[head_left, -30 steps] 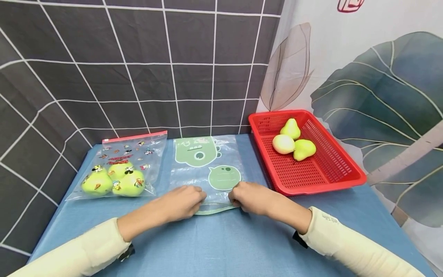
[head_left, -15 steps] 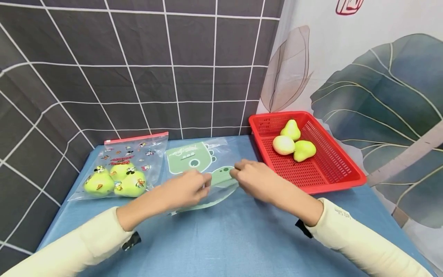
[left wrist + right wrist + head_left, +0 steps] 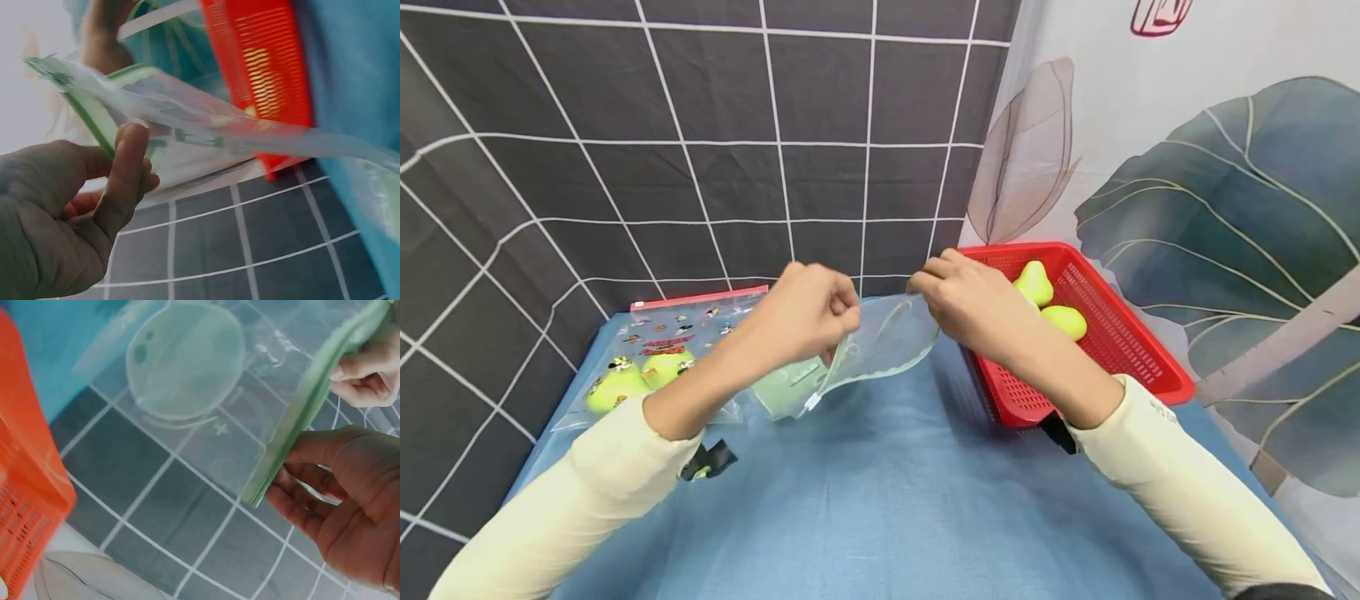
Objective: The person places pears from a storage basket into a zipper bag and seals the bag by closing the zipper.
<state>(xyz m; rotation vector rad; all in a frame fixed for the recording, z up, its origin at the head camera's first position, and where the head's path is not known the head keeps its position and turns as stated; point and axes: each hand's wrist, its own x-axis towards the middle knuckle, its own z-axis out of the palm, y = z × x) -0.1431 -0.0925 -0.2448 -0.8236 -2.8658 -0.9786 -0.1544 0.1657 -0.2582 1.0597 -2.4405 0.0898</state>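
A clear zip bag [image 3: 887, 342] with green cartoon prints hangs between both hands above the blue table. My left hand [image 3: 808, 312] pinches its green-edged mouth on one side; the left wrist view shows the fingers of this hand [image 3: 69, 212] against that edge. At the other end of the mouth, the thumb and fingers of my right hand [image 3: 977, 304] pinch the green zip strip [image 3: 294, 419]. The bag's lower part droops to the left, its mouth toward me. In the right wrist view a round green print [image 3: 187, 359] shows on the film.
A red basket [image 3: 1120, 333] stands at the right with yellow-green pears [image 3: 1034, 283] in it, partly behind my right arm. At the left lies a red-zipped bag [image 3: 700, 292] holding green fruit [image 3: 617, 387]. A dark grid-patterned cloth [image 3: 700, 183] rises behind the table.
Both hands have risen and moved away from me, lifting the green-printed bag off the table. Its mouth has come up with them. The red basket and the red-zipped bag stay put.
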